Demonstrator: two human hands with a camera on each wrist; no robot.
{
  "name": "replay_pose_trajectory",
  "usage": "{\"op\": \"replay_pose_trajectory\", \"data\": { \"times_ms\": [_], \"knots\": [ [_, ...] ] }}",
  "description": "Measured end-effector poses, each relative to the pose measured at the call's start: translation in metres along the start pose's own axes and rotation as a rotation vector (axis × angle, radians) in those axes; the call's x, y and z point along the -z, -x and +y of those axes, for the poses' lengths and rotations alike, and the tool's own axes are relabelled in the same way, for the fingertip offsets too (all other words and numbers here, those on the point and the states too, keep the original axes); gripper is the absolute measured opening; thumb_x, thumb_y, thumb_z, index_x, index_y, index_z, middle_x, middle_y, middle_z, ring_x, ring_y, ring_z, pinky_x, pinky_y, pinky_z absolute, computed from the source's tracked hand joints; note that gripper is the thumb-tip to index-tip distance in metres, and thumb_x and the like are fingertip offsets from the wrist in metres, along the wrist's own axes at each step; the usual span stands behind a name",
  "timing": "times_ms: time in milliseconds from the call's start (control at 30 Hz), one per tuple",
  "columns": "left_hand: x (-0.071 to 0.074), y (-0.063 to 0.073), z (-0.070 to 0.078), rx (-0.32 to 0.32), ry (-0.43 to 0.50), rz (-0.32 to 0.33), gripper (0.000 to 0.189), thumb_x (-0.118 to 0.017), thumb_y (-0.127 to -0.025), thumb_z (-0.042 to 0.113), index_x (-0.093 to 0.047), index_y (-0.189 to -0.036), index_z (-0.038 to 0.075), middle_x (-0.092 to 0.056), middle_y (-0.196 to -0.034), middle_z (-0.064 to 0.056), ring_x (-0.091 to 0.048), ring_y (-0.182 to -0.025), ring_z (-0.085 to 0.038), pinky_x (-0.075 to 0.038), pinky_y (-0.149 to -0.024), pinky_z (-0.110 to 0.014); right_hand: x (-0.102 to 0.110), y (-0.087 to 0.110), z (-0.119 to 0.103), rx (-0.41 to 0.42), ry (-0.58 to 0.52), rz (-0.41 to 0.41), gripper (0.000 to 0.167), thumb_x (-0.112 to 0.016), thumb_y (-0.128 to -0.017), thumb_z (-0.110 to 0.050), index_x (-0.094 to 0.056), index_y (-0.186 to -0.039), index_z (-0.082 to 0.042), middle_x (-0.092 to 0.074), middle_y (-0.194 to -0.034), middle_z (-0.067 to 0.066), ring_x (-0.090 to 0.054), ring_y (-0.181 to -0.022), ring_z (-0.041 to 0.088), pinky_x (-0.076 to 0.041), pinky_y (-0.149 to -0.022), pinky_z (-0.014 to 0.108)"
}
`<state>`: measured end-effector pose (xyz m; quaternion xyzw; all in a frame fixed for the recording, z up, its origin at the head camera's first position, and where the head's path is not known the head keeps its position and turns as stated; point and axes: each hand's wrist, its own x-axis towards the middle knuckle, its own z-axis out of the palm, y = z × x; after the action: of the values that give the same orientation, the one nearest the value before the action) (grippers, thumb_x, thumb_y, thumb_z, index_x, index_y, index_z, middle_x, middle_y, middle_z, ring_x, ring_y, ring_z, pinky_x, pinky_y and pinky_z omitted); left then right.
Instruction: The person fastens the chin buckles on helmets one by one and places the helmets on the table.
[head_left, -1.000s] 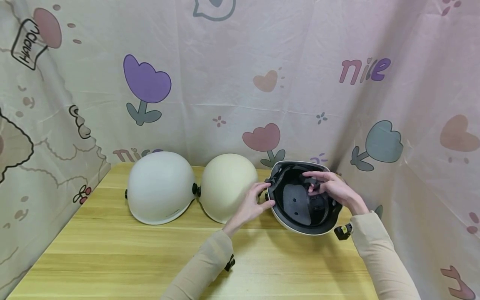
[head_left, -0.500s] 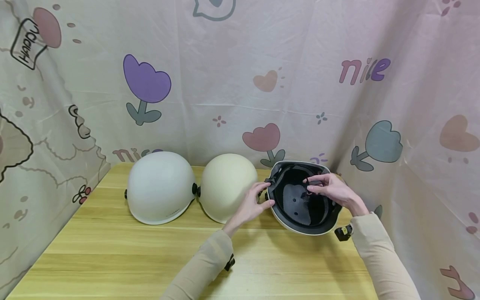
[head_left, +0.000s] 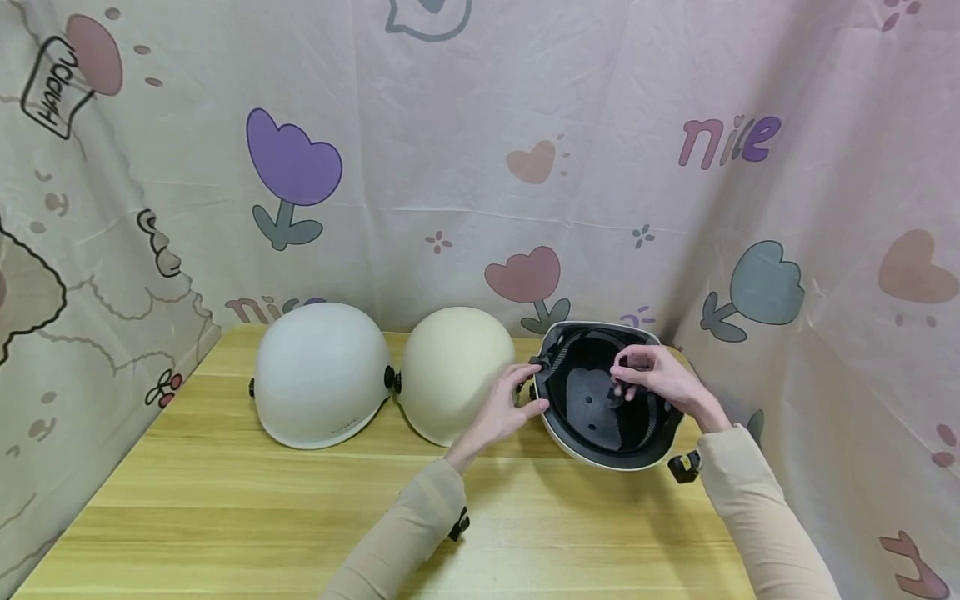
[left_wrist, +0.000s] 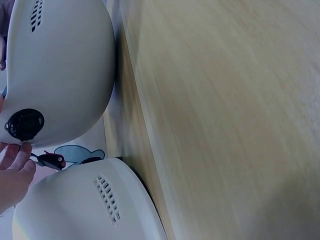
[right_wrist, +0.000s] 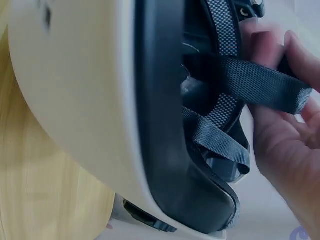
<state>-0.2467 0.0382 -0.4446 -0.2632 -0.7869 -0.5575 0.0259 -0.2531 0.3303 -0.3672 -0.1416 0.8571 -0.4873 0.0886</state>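
Note:
An upturned helmet with a pale shell and black lining lies at the right of the wooden table, its open side facing the head camera. My left hand grips its left rim, fingers beside a black side knob in the left wrist view. Over the helmet's opening, my right hand has bent fingers and pinches a black chin strap. In the right wrist view this webbing runs out from the lining across the fingers, which are blurred. A second grey strap loops beside it.
A cream helmet stands dome up just left of the left hand, and a white helmet stands beside it. The wooden table extends in front. A printed curtain hangs close behind and at both sides.
My right hand's fingers have gone from stretched out over the lining to bent and drawn together on the strap. The left hand and all the helmets have stayed in place.

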Motion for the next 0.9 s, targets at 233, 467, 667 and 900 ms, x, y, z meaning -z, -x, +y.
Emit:
{"op": "replay_pose_trajectory", "data": {
  "times_ms": [233, 467, 667, 900],
  "knots": [
    [0.000, 0.000, -0.001, -0.016, -0.017, 0.003, 0.056, -0.074, -0.090, 0.013, -0.055, -0.141, 0.003, -0.052, -0.146, -0.019, -0.047, -0.139, -0.036, -0.037, -0.118, -0.053, 0.000, 0.000, 0.001, 0.030, -0.033, 0.089, 0.035, -0.065, -0.099, -0.019, -0.066, -0.117, 0.010, -0.076, -0.091, 0.006, -0.071, -0.070, 0.011, -0.062, -0.069, 0.027],
    [-0.001, 0.001, -0.002, -0.003, -0.011, 0.006, 0.055, -0.074, -0.090, 0.012, -0.056, -0.141, 0.003, -0.052, -0.146, -0.019, -0.047, -0.139, -0.035, -0.037, -0.118, -0.054, 0.000, -0.002, 0.001, 0.078, 0.007, 0.041, 0.043, -0.051, -0.107, -0.024, -0.059, -0.133, 0.009, -0.076, -0.114, 0.009, -0.075, -0.095, 0.014, -0.060, -0.084, 0.024],
    [0.000, 0.001, 0.000, -0.003, -0.016, 0.006, 0.055, -0.074, -0.090, 0.013, -0.056, -0.141, 0.003, -0.052, -0.146, -0.019, -0.047, -0.139, -0.035, -0.038, -0.118, -0.054, 0.001, -0.002, -0.004, 0.051, 0.092, 0.040, 0.047, -0.043, -0.109, -0.031, -0.053, -0.142, 0.001, -0.057, -0.136, 0.011, -0.060, -0.101, 0.003, -0.050, -0.089, 0.015],
    [0.001, 0.001, 0.001, -0.010, -0.022, 0.007, 0.056, -0.074, -0.090, 0.012, -0.055, -0.141, 0.003, -0.052, -0.146, -0.019, -0.048, -0.138, -0.036, -0.038, -0.118, -0.054, -0.001, 0.001, -0.011, 0.040, 0.165, 0.004, 0.049, -0.043, -0.109, -0.027, -0.044, -0.150, 0.000, -0.035, -0.159, 0.024, -0.037, -0.143, 0.034, -0.036, -0.116, 0.045]
  ]
}}
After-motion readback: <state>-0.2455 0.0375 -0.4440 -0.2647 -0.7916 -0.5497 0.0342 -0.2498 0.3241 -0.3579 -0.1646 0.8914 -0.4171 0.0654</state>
